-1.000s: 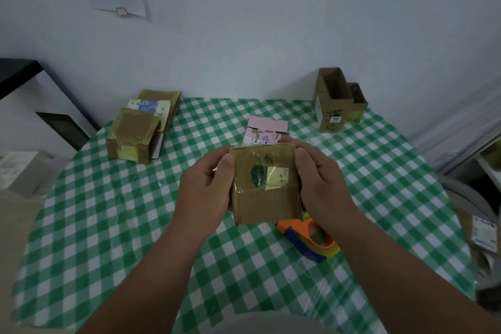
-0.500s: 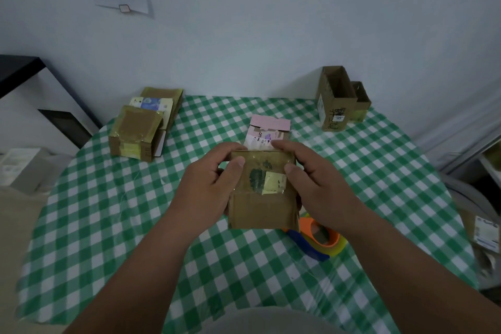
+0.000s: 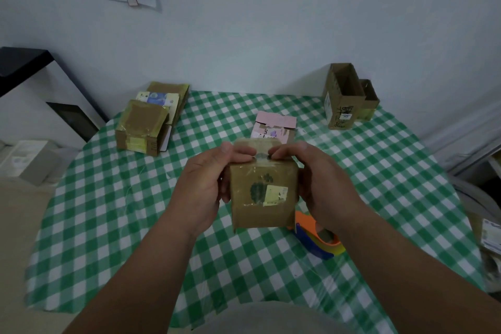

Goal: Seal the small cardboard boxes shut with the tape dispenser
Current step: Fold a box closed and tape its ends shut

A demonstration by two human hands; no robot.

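Note:
A small brown cardboard box (image 3: 260, 206) with a green mark and a yellow sticker is held upright above the table's middle. My left hand (image 3: 206, 184) grips its left side, thumb pressed on the top flap. My right hand (image 3: 317, 182) grips the right side, thumb on the same flap beside the left thumb. Glossy tape runs across the box's top edge. The orange and blue tape dispenser (image 3: 317, 236) lies on the green checked tablecloth (image 3: 135, 211) just below my right wrist, partly hidden by it.
A taped brown box (image 3: 141, 127) sits at the back left on a stack of flat boxes (image 3: 168, 95). A pink box (image 3: 273, 127) lies behind the held box. Two open cardboard boxes (image 3: 344, 95) stand at the back right against the wall.
The box has tilted upright, its top toward me. Both thumbs have slid from the box's sides up onto the top flap and now meet there.

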